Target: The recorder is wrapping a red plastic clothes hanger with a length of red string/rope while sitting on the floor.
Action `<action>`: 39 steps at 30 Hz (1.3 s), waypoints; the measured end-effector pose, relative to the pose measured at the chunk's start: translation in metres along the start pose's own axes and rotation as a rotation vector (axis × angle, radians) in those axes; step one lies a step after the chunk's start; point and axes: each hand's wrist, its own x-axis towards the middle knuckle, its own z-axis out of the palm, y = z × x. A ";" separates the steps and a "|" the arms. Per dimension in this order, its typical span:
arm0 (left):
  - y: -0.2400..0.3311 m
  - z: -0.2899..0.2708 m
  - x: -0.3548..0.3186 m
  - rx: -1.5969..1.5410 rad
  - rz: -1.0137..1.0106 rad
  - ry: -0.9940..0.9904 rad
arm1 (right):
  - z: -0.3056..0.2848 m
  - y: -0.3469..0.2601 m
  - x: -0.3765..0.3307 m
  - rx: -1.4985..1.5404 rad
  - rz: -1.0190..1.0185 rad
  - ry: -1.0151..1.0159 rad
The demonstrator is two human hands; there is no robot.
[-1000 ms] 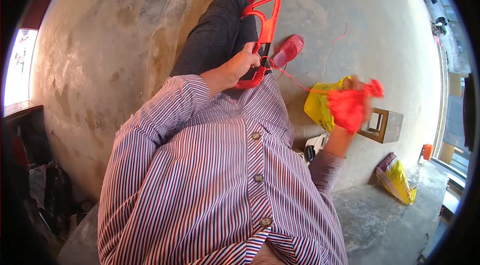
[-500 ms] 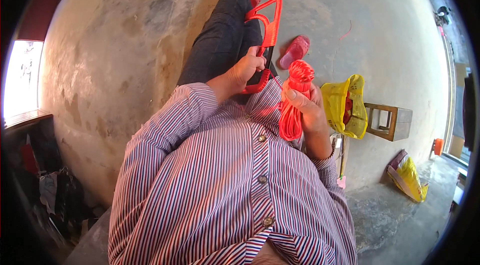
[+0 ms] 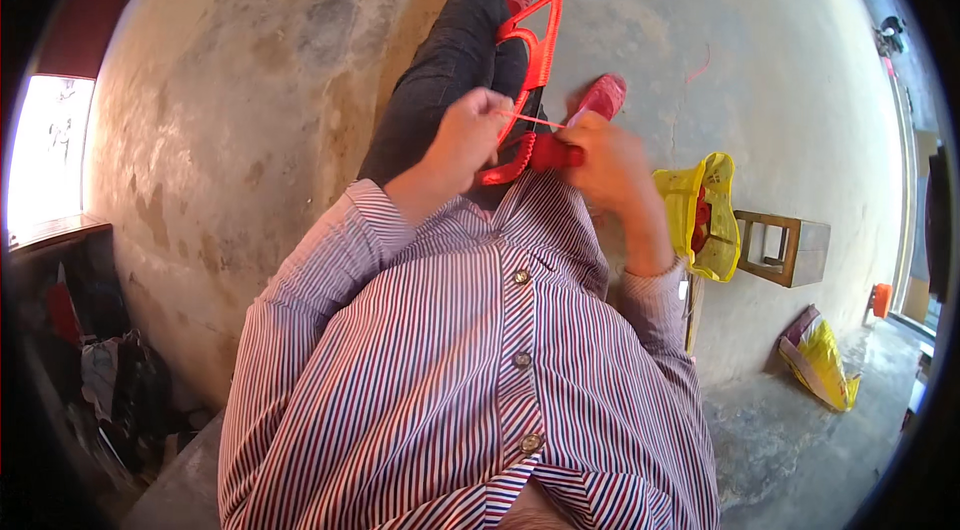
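Across my lap lies a dark frame [image 3: 542, 58] wound with bright red cord, its triangular end toward my knees. My left hand [image 3: 466, 142] is beside it, thumb and fingers pinched on a strand of red cord [image 3: 530, 118]. That strand runs taut over the frame to my right hand [image 3: 608, 165]. My right hand is closed round a bundle of red cord [image 3: 556, 154], smeared by motion and partly covered by the fingers. Near its lower end, the frame's cord winding shows between the hands.
A red slipper [image 3: 604, 96] lies on the concrete floor [image 3: 780, 110] beyond my right hand. To the right stand a yellow bag [image 3: 683, 192] with red material inside and a small wooden stool [image 3: 796, 252]. A crumpled yellow sack [image 3: 820, 360] is farther right.
My left hand has let go of the frame and pinches a cord strand. My right hand has moved up and over toward the frame, turning the bundle downward; the strand is now stretched between the hands.
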 end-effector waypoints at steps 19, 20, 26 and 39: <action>0.050 0.010 -0.008 -0.169 0.027 -0.051 | 0.001 -0.015 -0.003 1.315 0.123 0.367; 0.043 0.010 -0.005 -0.116 0.037 -0.071 | -0.004 -0.007 -0.008 1.459 0.146 0.473; 0.016 0.018 0.004 -0.050 -0.243 -0.124 | -0.082 0.045 -0.051 1.932 -0.315 0.517; 0.012 0.016 0.009 -0.139 -0.428 -0.225 | -0.074 0.048 -0.151 1.492 0.473 1.087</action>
